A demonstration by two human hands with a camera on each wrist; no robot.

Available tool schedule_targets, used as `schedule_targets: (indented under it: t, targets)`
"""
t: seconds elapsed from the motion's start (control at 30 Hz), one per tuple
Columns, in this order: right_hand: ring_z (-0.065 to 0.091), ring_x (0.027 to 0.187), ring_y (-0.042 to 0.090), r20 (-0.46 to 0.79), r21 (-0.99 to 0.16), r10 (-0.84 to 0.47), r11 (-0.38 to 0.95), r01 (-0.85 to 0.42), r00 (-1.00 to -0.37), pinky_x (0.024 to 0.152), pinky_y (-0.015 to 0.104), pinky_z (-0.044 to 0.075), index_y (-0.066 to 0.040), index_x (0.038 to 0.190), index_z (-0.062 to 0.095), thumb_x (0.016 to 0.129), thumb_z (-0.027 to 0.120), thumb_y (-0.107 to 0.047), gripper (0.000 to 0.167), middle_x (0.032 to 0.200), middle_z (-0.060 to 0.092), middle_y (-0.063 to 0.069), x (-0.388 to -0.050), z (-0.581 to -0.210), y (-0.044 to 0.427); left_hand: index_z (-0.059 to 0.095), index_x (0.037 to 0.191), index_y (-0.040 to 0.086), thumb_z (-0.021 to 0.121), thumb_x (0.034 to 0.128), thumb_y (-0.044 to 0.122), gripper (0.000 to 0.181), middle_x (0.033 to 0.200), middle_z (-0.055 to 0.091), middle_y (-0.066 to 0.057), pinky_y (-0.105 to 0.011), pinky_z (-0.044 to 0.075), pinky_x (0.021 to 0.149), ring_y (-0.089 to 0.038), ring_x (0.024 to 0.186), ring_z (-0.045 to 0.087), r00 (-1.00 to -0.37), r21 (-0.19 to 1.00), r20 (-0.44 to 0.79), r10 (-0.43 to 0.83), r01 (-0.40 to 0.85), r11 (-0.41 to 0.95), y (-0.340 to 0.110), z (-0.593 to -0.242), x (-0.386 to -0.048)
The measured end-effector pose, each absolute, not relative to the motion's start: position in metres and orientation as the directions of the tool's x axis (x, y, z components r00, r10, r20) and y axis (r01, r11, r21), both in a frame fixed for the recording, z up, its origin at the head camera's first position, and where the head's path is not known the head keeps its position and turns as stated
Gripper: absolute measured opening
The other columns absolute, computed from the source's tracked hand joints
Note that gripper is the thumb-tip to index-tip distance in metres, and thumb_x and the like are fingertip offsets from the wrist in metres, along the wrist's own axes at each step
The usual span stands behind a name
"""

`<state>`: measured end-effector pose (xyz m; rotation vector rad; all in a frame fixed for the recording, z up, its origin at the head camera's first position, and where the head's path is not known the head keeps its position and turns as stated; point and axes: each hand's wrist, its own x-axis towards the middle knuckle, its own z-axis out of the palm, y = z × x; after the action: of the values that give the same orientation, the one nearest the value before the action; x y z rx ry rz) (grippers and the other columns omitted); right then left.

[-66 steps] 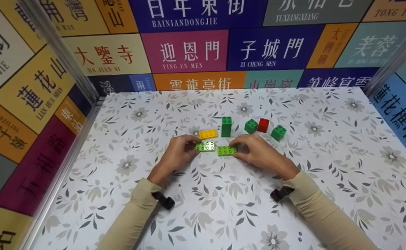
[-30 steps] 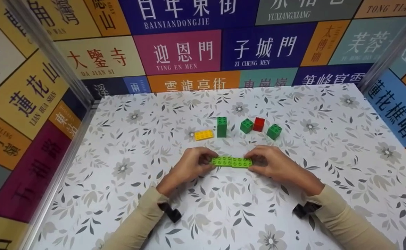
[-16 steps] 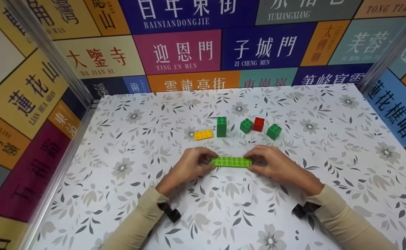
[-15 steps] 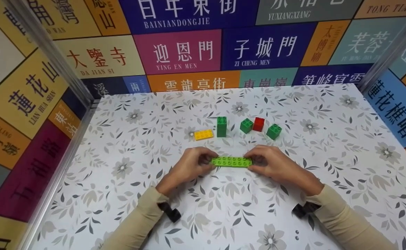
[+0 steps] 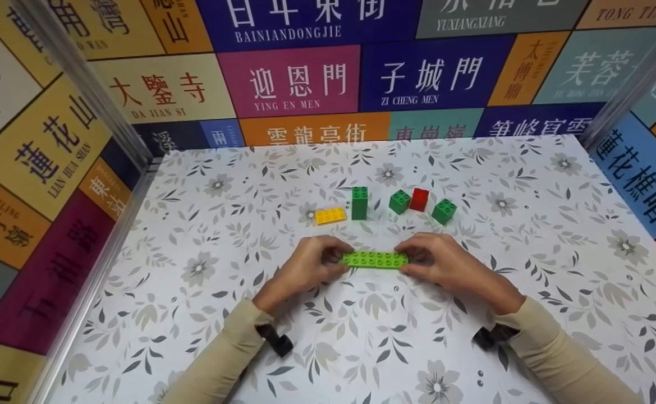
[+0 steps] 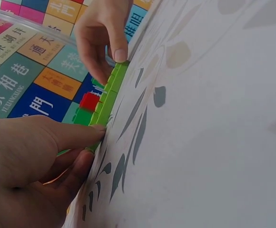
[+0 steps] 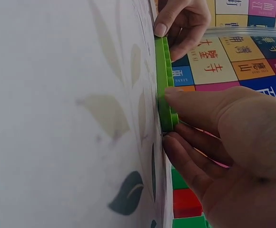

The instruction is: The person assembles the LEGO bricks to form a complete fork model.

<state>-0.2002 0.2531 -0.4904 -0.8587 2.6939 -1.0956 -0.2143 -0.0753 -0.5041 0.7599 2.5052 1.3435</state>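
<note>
Two flat lime-green toy bricks, end to end in one straight row, lie on the table before me in the head view. My left hand (image 5: 313, 261) pinches the outer end of the left lime-green brick (image 5: 360, 260) between thumb and fingers. At the opposite end, my right hand (image 5: 439, 258) holds the right lime-green brick (image 5: 389, 260) the same way. A thin seam between the bricks shows in the left wrist view, where the row's edge (image 6: 110, 92) sits against the tabletop. The right wrist view shows the row's side (image 7: 162, 71) with both hands at it.
Beyond the hands stand a flat yellow brick (image 5: 330, 215), a tall green stack (image 5: 359, 203), two green blocks, one left (image 5: 399, 202) and one right (image 5: 444, 211), and a red block (image 5: 419, 199). The patterned table (image 5: 361, 348) is bounded by sign-printed walls (image 5: 294, 84).
The two lime-green bricks, apart at first, were brought together and nearer to me, then straightened from a slight offset into one line. Over the last half second the hands stay still.
</note>
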Motion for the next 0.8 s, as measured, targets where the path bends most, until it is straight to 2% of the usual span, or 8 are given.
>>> schedule_targets:
  t: [0.17, 0.3, 0.5, 0.63, 0.7, 0.8]
  targets:
    - [0.079, 0.106, 0.023, 0.159, -0.686, -0.494, 0.568, -0.455, -0.855, 0.091, 0.04, 0.067, -0.008, 0.125, 0.078, 0.094, 0.086, -0.016, 0.033, 0.12, 0.08, 0.006, -0.205, -0.488, 0.257, 0.079, 0.126, 0.007, 0.085, 0.0911, 0.005, 0.035, 0.115, 0.079, -0.006, -0.03, 0.063, 0.089, -0.014, 0.096, 0.072, -0.844, 0.816, 0.078, 0.53, 0.359, 0.452, -0.076, -0.504, -0.214]
    - [0.078, 0.103, 0.021, 0.253, -0.659, -0.364, 0.613, -0.435, -0.896, 0.085, 0.038, 0.067, -0.008, 0.12, 0.08, 0.097, 0.083, -0.014, 0.024, 0.116, 0.081, 0.005, -0.211, -0.486, 0.264, 0.079, 0.126, 0.006, 0.084, 0.0909, 0.004, 0.035, 0.115, 0.079, -0.007, -0.03, 0.064, 0.09, -0.016, 0.097, 0.073, -0.843, 0.821, 0.085, 0.531, 0.362, 0.443, -0.076, -0.504, -0.214]
    - [0.077, 0.1, 0.026, 0.435, -0.63, -0.174, 0.643, -0.437, -0.883, 0.08, 0.029, 0.065, -0.006, 0.118, 0.079, 0.097, 0.08, -0.005, 0.022, 0.112, 0.081, 0.011, -0.222, -0.483, 0.279, 0.078, 0.125, 0.005, 0.083, 0.0905, 0.003, 0.035, 0.114, 0.079, -0.008, -0.03, 0.064, 0.09, -0.016, 0.096, 0.073, -0.843, 0.823, 0.09, 0.531, 0.363, 0.437, -0.075, -0.504, -0.214]
    - [0.075, 0.102, 0.031, 0.48, -0.621, -0.103, 0.662, -0.42, -0.871, 0.08, 0.02, 0.061, -0.004, 0.119, 0.079, 0.093, 0.083, -0.002, 0.026, 0.111, 0.079, 0.015, -0.229, -0.483, 0.292, 0.079, 0.125, 0.005, 0.083, 0.0907, 0.004, 0.035, 0.113, 0.079, -0.007, -0.031, 0.064, 0.089, -0.016, 0.096, 0.073, -0.844, 0.819, 0.092, 0.528, 0.366, 0.442, -0.075, -0.504, -0.214]
    - [0.073, 0.104, 0.032, 0.474, -0.616, -0.078, 0.683, -0.394, -0.877, 0.083, 0.024, 0.06, -0.004, 0.12, 0.078, 0.093, 0.085, -0.004, 0.028, 0.114, 0.077, 0.016, -0.232, -0.484, 0.297, 0.079, 0.125, 0.006, 0.084, 0.0908, 0.004, 0.035, 0.113, 0.079, -0.007, -0.03, 0.064, 0.089, -0.015, 0.096, 0.073, -0.845, 0.816, 0.087, 0.527, 0.364, 0.449, -0.075, -0.503, -0.214]
    - [0.069, 0.108, 0.037, 0.443, -0.616, -0.059, 0.706, -0.351, -0.895, 0.09, 0.041, 0.06, -0.004, 0.125, 0.076, 0.092, 0.086, -0.009, 0.034, 0.122, 0.072, 0.019, -0.234, -0.486, 0.304, 0.079, 0.125, 0.007, 0.084, 0.0907, 0.004, 0.035, 0.113, 0.079, -0.006, -0.028, 0.063, 0.088, -0.013, 0.095, 0.072, -0.846, 0.816, 0.078, 0.527, 0.358, 0.454, -0.074, -0.504, -0.214]
